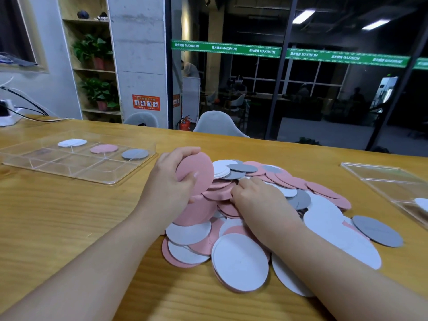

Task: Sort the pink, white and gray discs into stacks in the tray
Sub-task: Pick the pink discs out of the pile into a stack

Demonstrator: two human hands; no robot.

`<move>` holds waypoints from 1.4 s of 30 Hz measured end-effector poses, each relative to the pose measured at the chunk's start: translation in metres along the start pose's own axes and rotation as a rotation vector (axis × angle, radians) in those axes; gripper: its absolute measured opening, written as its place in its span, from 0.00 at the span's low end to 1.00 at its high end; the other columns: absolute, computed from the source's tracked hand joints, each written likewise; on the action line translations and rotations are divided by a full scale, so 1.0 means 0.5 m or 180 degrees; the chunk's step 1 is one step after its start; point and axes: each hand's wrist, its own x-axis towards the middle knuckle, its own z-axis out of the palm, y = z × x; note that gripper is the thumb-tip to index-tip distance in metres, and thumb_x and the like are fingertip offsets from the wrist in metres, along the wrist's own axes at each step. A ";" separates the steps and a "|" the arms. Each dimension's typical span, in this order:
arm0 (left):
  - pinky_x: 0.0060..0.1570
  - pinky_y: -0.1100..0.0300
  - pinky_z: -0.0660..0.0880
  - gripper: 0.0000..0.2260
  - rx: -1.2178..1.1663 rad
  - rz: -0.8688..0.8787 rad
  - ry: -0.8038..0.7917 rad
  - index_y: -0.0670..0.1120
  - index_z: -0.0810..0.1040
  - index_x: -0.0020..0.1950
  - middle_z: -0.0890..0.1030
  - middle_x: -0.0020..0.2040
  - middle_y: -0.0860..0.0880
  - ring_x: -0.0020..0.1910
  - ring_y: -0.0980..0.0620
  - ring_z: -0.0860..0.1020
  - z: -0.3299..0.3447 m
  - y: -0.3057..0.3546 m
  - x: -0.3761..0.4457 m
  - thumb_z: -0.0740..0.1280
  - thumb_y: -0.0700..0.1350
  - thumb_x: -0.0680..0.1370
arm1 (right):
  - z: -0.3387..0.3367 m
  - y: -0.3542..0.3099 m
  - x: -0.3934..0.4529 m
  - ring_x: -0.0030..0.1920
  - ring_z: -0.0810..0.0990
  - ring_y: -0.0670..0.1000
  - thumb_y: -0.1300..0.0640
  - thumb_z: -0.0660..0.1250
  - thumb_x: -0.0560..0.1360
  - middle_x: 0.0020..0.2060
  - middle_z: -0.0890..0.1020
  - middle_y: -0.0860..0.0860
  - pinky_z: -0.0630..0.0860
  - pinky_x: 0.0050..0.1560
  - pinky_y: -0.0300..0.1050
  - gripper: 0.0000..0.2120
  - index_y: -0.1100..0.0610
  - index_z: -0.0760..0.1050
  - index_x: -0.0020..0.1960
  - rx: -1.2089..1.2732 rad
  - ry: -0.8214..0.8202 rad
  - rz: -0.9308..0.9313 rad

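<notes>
Three flat discs already lie in the far row of the clear plastic compartment tray (97,176) to your left: a white one (72,142), a pink one (104,148) and a gray one (135,154), each in its own section. Your left hand (171,181) grips a round pink foam disc (196,171), tilted up above the loose heap of pink, white and gray discs (254,216) on the wooden table (69,216). Your right hand (257,195) rests on the heap with fingers curled; whether it holds anything, you cannot tell.
</notes>
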 end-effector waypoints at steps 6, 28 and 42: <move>0.30 0.60 0.80 0.20 0.0197 0.0194 0.0036 0.62 0.75 0.57 0.70 0.59 0.54 0.52 0.53 0.77 -0.004 0.001 -0.001 0.65 0.37 0.77 | 0.006 0.008 -0.007 0.26 0.73 0.53 0.68 0.77 0.46 0.25 0.74 0.52 0.68 0.25 0.42 0.17 0.57 0.72 0.28 -0.0026 0.0470 -0.0115; 0.35 0.57 0.81 0.12 -0.0434 0.0386 -0.0852 0.63 0.77 0.54 0.73 0.57 0.51 0.52 0.54 0.78 0.003 0.028 -0.011 0.65 0.46 0.76 | -0.022 0.020 -0.031 0.42 0.68 0.42 0.55 0.58 0.79 0.42 0.72 0.42 0.61 0.41 0.36 0.05 0.47 0.69 0.46 0.2295 0.0705 0.0878; 0.39 0.55 0.82 0.16 -0.0476 -0.0038 -0.1252 0.66 0.76 0.54 0.70 0.51 0.56 0.35 0.56 0.79 0.018 0.026 -0.023 0.62 0.43 0.79 | -0.032 0.008 -0.037 0.32 0.81 0.44 0.61 0.63 0.77 0.32 0.82 0.48 0.80 0.42 0.45 0.06 0.56 0.75 0.42 0.3720 0.0893 0.1614</move>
